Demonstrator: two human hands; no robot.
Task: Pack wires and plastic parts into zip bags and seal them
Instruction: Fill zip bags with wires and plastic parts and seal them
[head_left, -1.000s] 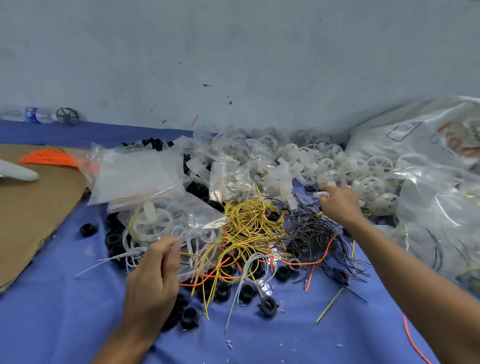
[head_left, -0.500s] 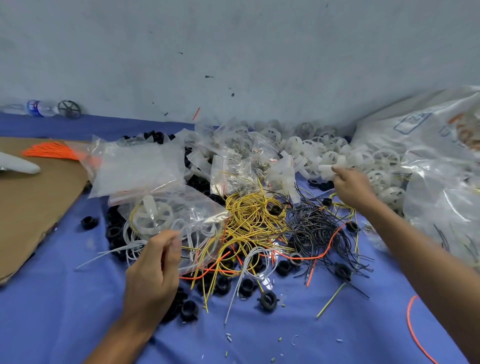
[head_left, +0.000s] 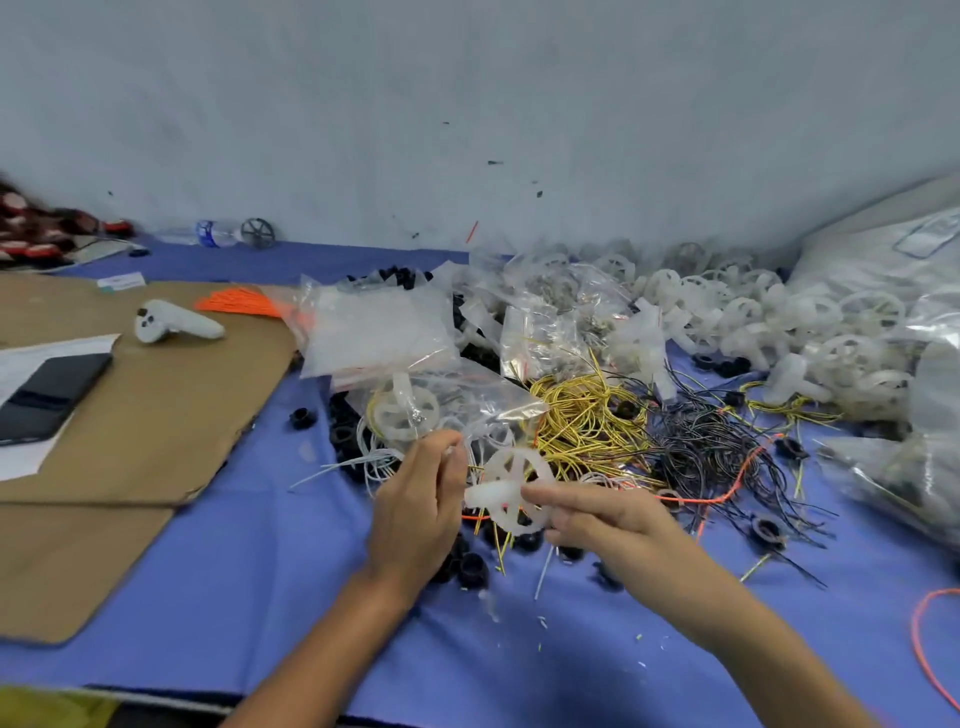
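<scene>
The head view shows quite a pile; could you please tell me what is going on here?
A person is packing parts. Their left hand pinches the edge of a clear zip bag holding one packed wheel, while their right hand holds a white plastic wheel beside it. Loose yellow wires and black wires lie behind.

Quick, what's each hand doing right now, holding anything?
Left hand: pinches the edge of the zip bag.
Right hand: holds a white wheel.

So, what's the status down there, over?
Left hand pinches zip bag edge. Right hand holds white plastic wheel beside the bag, not yet in. Yellow wires piled just behind; path looks open.
</scene>
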